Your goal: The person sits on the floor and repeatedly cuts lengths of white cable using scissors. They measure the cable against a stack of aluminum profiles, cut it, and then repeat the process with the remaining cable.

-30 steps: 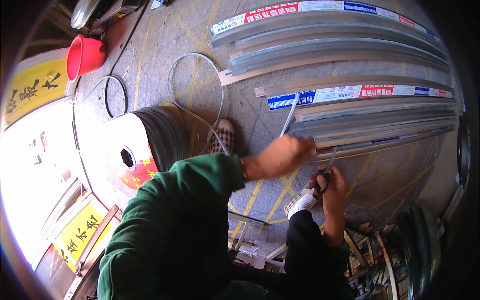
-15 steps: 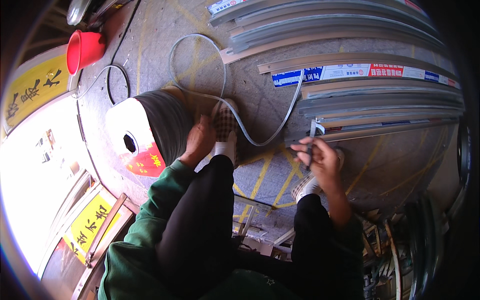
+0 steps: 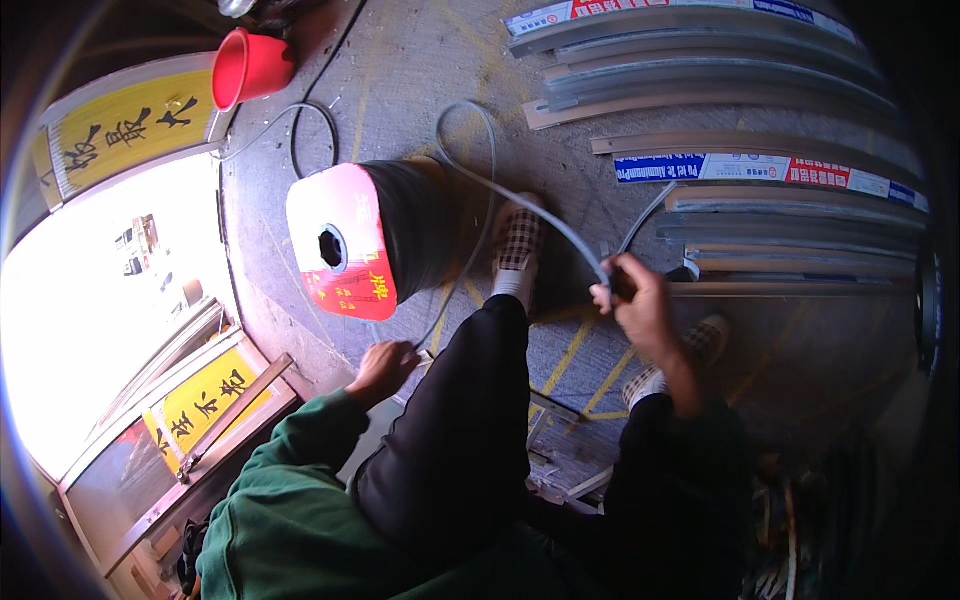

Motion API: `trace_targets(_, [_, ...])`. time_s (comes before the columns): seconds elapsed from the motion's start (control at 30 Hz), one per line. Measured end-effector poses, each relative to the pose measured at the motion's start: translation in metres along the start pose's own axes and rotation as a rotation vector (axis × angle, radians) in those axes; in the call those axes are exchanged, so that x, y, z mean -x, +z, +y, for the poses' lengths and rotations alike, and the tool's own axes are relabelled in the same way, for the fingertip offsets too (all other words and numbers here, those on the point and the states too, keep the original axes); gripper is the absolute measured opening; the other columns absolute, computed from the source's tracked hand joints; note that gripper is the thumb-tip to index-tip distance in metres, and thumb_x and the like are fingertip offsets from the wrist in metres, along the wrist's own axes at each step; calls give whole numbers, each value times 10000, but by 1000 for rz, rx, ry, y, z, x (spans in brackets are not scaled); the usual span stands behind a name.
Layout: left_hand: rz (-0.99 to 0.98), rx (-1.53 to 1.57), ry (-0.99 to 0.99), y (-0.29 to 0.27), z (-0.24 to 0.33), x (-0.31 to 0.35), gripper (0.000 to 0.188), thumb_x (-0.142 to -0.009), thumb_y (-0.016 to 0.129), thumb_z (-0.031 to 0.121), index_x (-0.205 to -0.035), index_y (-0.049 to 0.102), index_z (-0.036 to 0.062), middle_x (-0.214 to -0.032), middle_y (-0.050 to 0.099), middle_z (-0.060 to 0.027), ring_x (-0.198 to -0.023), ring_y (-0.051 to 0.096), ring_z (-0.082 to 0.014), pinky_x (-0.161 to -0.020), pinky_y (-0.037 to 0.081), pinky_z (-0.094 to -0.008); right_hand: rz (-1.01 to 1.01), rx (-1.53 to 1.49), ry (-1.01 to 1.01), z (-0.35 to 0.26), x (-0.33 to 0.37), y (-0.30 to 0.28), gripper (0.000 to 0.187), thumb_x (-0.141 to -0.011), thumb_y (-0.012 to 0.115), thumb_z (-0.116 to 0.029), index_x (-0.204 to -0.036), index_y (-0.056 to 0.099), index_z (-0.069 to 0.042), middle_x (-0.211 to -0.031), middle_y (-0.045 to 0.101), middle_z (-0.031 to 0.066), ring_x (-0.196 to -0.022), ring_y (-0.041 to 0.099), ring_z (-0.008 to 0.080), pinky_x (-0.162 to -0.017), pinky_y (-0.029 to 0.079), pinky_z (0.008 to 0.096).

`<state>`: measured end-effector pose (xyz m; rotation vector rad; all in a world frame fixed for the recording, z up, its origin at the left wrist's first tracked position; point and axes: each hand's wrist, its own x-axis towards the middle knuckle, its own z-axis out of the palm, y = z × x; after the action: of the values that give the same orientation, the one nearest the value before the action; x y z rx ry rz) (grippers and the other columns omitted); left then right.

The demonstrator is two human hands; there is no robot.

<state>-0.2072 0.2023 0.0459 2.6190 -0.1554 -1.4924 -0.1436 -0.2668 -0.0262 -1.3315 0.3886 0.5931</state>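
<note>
A large spool [image 3: 415, 225] wound with dark strip stands on its side on the floor, its red and white end disc [image 3: 350, 205] facing left. A grey flexible cord [image 3: 545, 210] loops across the floor beyond it. My right hand [image 3: 640, 305] is closed on one stretch of this cord, lifted in front of the metal profiles. Whether a dark thing also sits in those fingers is hard to make out. Below the spool, beside my left knee, my left hand [image 3: 383, 370] is closed, and another stretch of the cord runs down to its fingers.
Long metal profiles [image 3: 780, 215] lie in stacks at the right, some with printed labels. A red bucket [image 3: 255, 70] and a dark cable [image 3: 300, 140] are at the far left. Yellow signs [image 3: 205, 405] edge the bright doorway. My checkered shoes [image 3: 518, 240] rest on the floor.
My left hand has moved from beside my shoe toward me, with the cord now running to it. My right hand has taken hold of the cord and lifted it. The view has shifted left.
</note>
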Motion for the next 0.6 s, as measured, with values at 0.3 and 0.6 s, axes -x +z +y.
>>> trace_targets(0.3, [1151, -15, -235, -266, -40, 90, 241, -1033, 524, 216, -1006, 667, 23, -900, 692, -115, -855, 640, -196, -765, 488, -331, 428, -135, -429, -79, 59, -75, 261, -899, 684, 19, -1149, 614, -1, -862, 661, 50, -710, 634, 89, -632, 535, 225])
trace_targets(0.6, [133, 1007, -26, -161, 129, 90, 500, -1058, 453, 439, -1007, 619, -29, -808, 687, -121, -676, 680, -183, -651, 543, -316, 1097, -159, -537, -58, 107, -128, 234, -935, 710, -170, -1138, 686, -55, -839, 688, 38, -685, 609, 72, -539, 357, 182])
